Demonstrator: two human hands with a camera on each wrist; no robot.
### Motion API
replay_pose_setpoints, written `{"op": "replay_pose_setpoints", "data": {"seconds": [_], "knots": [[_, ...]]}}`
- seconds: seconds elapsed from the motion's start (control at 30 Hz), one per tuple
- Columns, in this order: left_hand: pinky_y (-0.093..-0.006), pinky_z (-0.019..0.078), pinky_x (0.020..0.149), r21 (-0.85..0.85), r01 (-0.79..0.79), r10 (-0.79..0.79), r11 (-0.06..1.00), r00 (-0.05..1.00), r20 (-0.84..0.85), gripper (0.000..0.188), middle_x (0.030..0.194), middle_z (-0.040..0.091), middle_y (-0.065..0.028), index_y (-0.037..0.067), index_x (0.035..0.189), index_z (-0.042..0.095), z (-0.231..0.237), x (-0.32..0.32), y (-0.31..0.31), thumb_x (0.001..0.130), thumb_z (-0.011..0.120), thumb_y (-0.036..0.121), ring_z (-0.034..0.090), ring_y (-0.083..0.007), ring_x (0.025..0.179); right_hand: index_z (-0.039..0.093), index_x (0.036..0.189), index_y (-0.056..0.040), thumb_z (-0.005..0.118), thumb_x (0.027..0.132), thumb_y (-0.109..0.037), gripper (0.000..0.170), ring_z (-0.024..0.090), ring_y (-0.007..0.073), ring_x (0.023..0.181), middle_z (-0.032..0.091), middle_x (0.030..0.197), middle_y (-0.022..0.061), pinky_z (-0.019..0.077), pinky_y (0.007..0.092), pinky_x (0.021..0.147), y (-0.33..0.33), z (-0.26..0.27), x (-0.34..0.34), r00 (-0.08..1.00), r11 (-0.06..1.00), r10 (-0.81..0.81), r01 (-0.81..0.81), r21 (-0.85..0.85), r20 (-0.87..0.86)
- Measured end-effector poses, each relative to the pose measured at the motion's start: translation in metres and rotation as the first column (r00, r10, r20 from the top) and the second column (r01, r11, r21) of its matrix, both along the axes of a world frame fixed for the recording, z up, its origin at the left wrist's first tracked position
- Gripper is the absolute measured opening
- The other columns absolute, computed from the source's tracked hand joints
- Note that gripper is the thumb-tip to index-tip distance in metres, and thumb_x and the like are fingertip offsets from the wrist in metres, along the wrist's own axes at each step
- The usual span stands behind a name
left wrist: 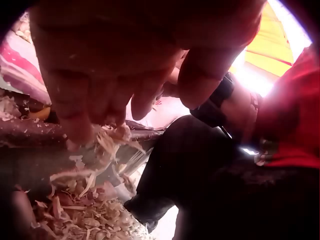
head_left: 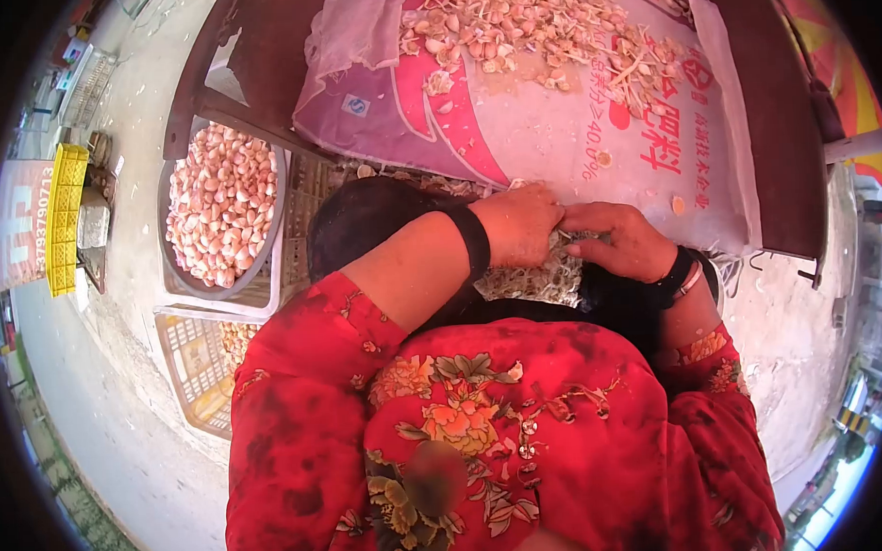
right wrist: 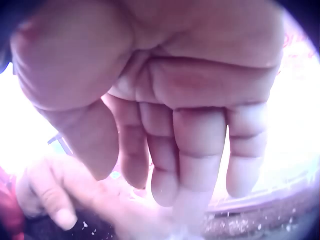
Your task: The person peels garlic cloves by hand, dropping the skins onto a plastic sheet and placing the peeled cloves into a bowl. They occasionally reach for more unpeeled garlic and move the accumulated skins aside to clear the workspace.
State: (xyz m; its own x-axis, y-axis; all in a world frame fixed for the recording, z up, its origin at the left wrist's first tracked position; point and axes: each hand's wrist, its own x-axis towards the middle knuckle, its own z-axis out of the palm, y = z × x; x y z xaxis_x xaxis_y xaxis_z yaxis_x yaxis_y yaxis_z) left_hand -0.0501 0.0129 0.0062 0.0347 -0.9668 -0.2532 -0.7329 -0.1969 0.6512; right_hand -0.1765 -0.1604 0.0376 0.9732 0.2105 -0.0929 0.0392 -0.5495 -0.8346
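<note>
A dark brown tabletop (head_left: 782,166) bore a flattened white, pink and purple printed sack (head_left: 523,127), where a person in a red, flower-patterned top (head_left: 603,464) worked at its near edge. To the left, a round grey basin (head_left: 281,184) stood well filled with separate pinkish-white garlic cloves (head_left: 220,205), and just below it sat a pale, slatted plastic crate (head_left: 194,372), its small tan contents too indistinct to name. Across the far part of the sack spread a loose heap of pale garlic pieces mixed with dry stalks (head_left: 510,30). The work appeared part done: the full basin looked like the finished share, the heap on the sack the share left to handle. Between body and table, the left hand (head_left: 517,224) was turned fingers-down with its tips bent towards the other, though whether it pinched anything could not be told; the right hand (head_left: 622,240), its tips meeting or nearly meeting the left, had its fingers loosely extended and slightly spread, with no clove visible against its palm. Beneath the left fingers lay a bed of dry, papery husks (left wrist: 85,215), a sign that some cleaning had been done, and a stray pale-orange piece (head_left: 678,205), perhaps a clove, lay apart near the sack's right side
</note>
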Motion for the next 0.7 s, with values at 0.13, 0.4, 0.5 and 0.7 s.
{"op": "replay_pose_setpoints", "data": {"seconds": [0.13, 0.4, 0.5, 0.7], "knots": [[-0.042, 0.0469, 0.087, 0.098, 0.223, -0.183, 0.97, 0.932, -0.314, 0.039, 0.1, 0.063, -0.0226, -0.005, 0.116, 0.055, 0.01, 0.0, -0.006, 0.083, 0.051, 0.015, 0.061, -0.0356, 0.098, 0.063, 0.102, 0.0031, 0.064, 0.086, -0.013, 0.022, 0.065, 0.0146, 0.076, 0.065, 0.087, 0.0076, 0.0518, 0.027, 0.065, -0.027, 0.013, 0.033, 0.875, 0.876, -0.447, 0.47, 0.109, -0.186], [-0.023, 0.0434, 0.048, 0.238, -0.479, 0.364, 0.845, 0.19, -0.912, 0.023, 0.08, 0.064, -0.0076, 0.001, 0.105, 0.061, 0.001, 0.057, -0.003, 0.09, 0.051, 0.016, 0.061, -0.0136, 0.057, 0.063, 0.099, 0.0022, 0.058, 0.088, -0.017, 0.022, 0.065, 0.0143, 0.064, 0.064, 0.077, 0.0079, 0.0514, 0.0283, 0.053, -0.062, -0.02, 0.16, 0.761, 0.769, -0.639, 0.635, -0.075, -0.113], [-0.0233, 0.0414, 0.046, 0.295, -0.673, 0.455, 0.678, 0.069, -0.888, 0.02, 0.074, 0.062, -0.0064, 0.001, 0.102, 0.061, -0.012, 0.073, -0.002, 0.09, 0.052, 0.015, 0.059, -0.0123, 0.054, 0.062, 0.102, 0.0018, 0.06, 0.087, -0.017, 0.024, 0.065, 0.0154, 0.064, 0.065, 0.079, 0.0083, 0.0519, 0.0289, 0.055, -0.066, -0.031, 0.178, 0.802, 0.808, -0.58, 0.546, -0.221, -0.139], [-0.0233, 0.0372, 0.042, 0.321, -0.654, 0.451, 0.685, 0.035, -0.892, 0.017, 0.07, 0.06, -0.005, 0.002, 0.096, 0.062, -0.004, 0.073, -0.017, 0.086, 0.053, 0.012, 0.055, -0.0107, 0.052, 0.062, 0.106, -0.0002, 0.064, 0.085, -0.014, 0.025, 0.063, 0.0146, 0.065, 0.066, 0.084, 0.0069, 0.0513, 0.0281, 0.06, -0.065, -0.035, 0.178, 0.892, 0.837, -0.449, 0.396, -0.377, -0.061]]}}
